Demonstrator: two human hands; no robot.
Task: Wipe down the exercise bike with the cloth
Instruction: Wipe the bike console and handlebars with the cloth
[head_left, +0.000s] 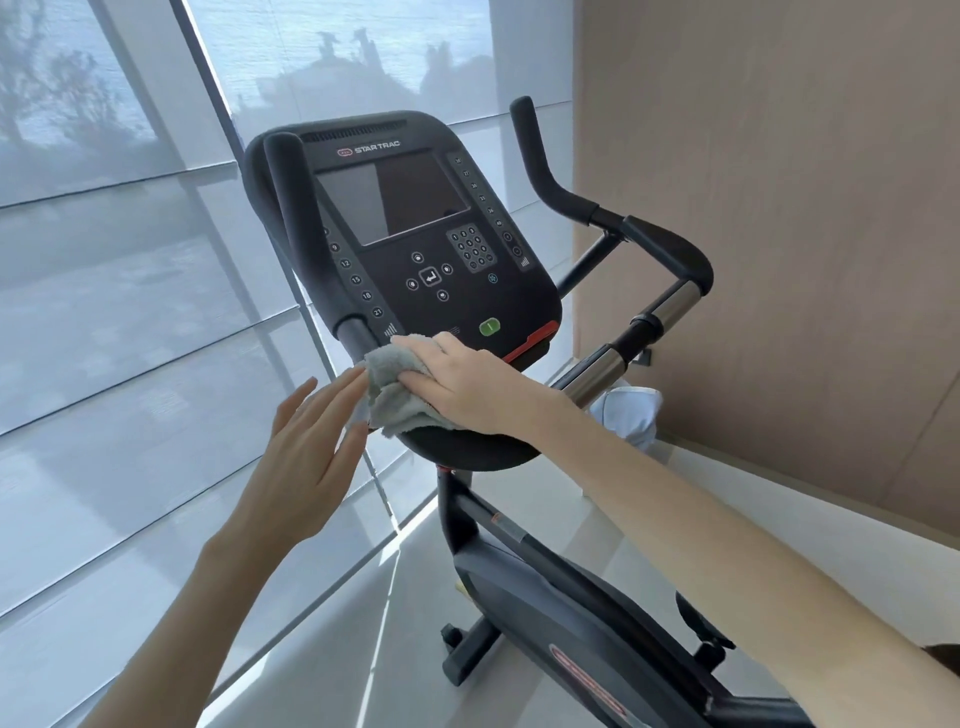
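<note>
A black exercise bike (545, 597) stands before me, its console (415, 228) tilted up with a dark screen, keypad and green button. My right hand (462, 382) presses a crumpled grey cloth (395, 387) onto the console's lower left edge, near the left handlebar (301, 228). My left hand (306, 452) hovers flat with fingers spread just left of the cloth, its fingertips close to the cloth's edge. The right handlebar (649, 260), black with chrome sections, curves off to the right.
A tall window with a translucent roller blind (130, 312) fills the left side. A brown wall panel (805, 234) rises on the right above a pale ledge. A white bundle (631, 415) lies behind the chrome bar. The floor is light tile.
</note>
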